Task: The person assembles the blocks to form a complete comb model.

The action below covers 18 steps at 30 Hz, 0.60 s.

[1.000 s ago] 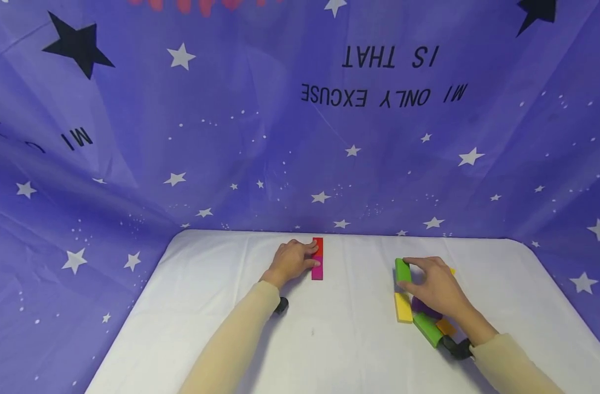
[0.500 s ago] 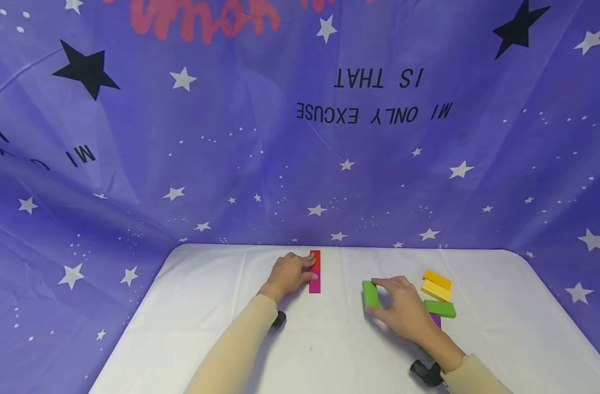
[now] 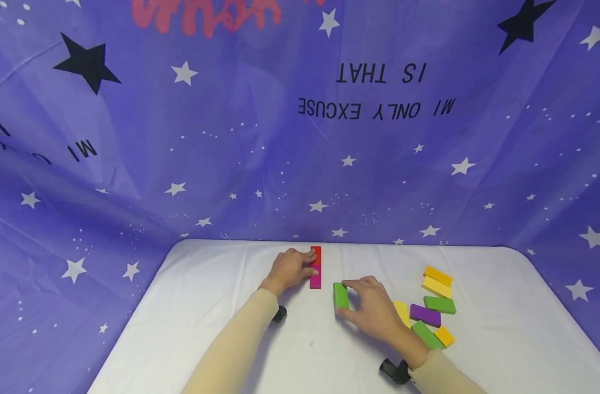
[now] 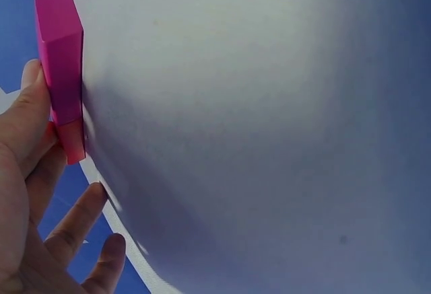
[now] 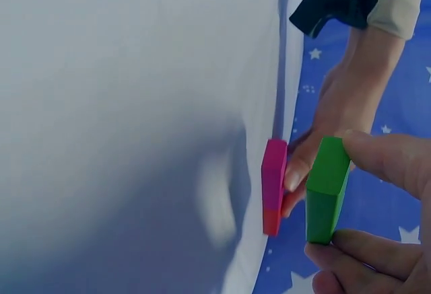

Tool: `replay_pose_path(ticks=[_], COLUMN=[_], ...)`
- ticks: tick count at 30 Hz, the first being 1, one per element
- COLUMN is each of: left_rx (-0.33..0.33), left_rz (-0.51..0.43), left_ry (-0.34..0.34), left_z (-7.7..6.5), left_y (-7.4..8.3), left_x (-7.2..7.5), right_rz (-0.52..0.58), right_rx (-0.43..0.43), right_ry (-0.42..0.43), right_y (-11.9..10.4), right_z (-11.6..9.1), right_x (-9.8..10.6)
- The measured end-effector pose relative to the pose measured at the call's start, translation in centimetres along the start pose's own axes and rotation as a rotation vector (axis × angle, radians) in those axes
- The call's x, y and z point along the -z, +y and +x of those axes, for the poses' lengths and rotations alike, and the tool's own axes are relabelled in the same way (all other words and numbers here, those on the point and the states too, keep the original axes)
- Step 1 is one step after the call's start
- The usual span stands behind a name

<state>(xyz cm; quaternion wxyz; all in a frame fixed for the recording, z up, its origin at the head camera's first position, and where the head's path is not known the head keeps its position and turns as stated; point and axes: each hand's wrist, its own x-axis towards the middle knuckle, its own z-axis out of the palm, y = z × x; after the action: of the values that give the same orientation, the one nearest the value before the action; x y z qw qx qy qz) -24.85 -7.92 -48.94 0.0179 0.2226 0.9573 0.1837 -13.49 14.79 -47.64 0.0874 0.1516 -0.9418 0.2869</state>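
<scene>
In the head view a red block (image 3: 316, 255) and a magenta block (image 3: 315, 278) stand end to end in a line near the table's far edge. My left hand (image 3: 289, 269) touches their left side, its thumb against the magenta block (image 4: 62, 58) and a finger at the red block (image 4: 72, 142); its other fingers are spread apart. My right hand (image 3: 374, 306) pinches a green block (image 3: 341, 296) by its two ends between thumb and fingers, to the right of the pair. In the right wrist view a gap separates this green block (image 5: 326, 186) from the magenta block (image 5: 273, 169).
Several blocks lie loose at the right: an orange block (image 3: 438, 276), a pale yellow block (image 3: 436, 286), green blocks, a purple block (image 3: 425, 315) and a yellow block (image 3: 401, 313) partly behind my right hand. A starry purple cloth (image 3: 260, 137) hangs behind the white table (image 3: 191, 306).
My right hand has carried the green block left, from beside the loose blocks to near the red and magenta pair. My left hand has stayed at the pair. The head view has shifted slightly.
</scene>
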Motion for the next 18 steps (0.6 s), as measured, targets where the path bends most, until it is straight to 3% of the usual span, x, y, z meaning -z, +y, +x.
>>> replay_pose_path(ticks=[10,18], left_rx=[0.006,-0.011], left_rz=[-0.008,-0.007], left_ry=[-0.004,0.015], left_z=[0.1,0.0], left_y=[0.0,-0.3], left_x=[0.0,-0.1], right_rz=[-0.011,-0.015], right_rx=[0.032,0.002], right_ry=[-0.012,-0.042], right_y=[-1.5,-2.5], right_z=[0.9,1.6], right_x=[-1.9,-3.2])
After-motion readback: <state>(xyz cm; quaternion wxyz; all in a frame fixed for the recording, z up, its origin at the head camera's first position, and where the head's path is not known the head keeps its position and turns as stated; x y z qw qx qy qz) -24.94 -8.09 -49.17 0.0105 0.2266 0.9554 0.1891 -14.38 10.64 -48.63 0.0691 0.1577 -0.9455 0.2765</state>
